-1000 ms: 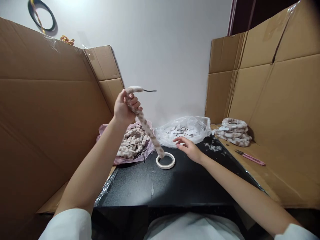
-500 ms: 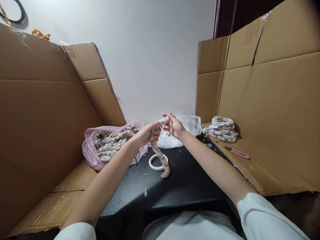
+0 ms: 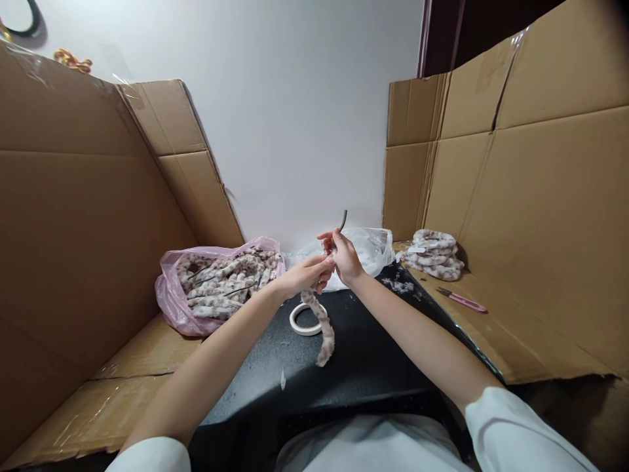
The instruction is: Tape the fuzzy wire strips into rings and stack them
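A spotted furry tube (image 3: 326, 337) hangs down from my hands over the black table. My left hand (image 3: 310, 274) is closed on the tube near its upper end. Touching it, my right hand (image 3: 344, 257) is closed around the top end, and a thin dark cord (image 3: 343, 220) sticks up above its fingers. The tube's top is mostly hidden by my fingers. Behind the tube's lower part, a cream tape ring (image 3: 299, 328) lies on the table.
On the left is a pink plastic bag (image 3: 170, 295) full of spotted furry tubes. A clear plastic bag (image 3: 376, 249) stands behind my hands. At right lie stacked furry rings (image 3: 435, 255) and pink snips (image 3: 466, 302). Cardboard walls (image 3: 550, 216) rise on both sides.
The dark cord now shows above my right hand. Both hands have come together lower down, and the tube hangs slightly lower.
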Demonstrator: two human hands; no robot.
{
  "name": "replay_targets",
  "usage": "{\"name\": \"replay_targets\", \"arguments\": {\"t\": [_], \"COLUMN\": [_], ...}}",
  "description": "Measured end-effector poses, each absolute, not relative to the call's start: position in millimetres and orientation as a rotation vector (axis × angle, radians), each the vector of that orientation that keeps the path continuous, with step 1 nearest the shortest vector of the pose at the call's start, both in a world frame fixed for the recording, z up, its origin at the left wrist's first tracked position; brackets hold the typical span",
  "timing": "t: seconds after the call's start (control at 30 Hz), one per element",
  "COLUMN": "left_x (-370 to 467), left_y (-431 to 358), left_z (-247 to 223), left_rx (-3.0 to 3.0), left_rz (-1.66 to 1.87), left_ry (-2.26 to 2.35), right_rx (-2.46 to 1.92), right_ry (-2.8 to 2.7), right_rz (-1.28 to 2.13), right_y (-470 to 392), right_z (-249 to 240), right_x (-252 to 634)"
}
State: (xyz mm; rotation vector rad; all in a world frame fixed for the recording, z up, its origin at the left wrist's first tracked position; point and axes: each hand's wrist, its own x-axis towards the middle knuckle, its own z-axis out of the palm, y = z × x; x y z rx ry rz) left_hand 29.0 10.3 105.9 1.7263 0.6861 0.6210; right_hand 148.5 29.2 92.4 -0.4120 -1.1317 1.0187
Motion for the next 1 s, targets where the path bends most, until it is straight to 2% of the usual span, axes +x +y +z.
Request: {"name": "replay_targets", "arguments": {"t": [0.27,0.47,0.73,1.0], "left_x": [28.2,19.1,5.2,-10.0], "left_y": [9.5,13.1,23.0,16.5], "left_z": [98.4,92.3,78.5,50.2], "left_rx": [1.617,1.464,1.558,1.532], "left_rz": [0.851,0.734,0.597,0.261], "left_ry": [0.687,0.649,0.718,0.699], "right_rx": [-0.478,-0.545,-0.519,-0.461], "right_ry": [-1.211,-1.531,-1.021,-0.709], "right_rz": [1.012,1.162,1.324,1.332], "right_y": [28.5,27.4,45.6,66.4], "right_z": [83.4,79.6,78.2,77.3], "right_x": [166.9,184.3,207.1,238.4]}}
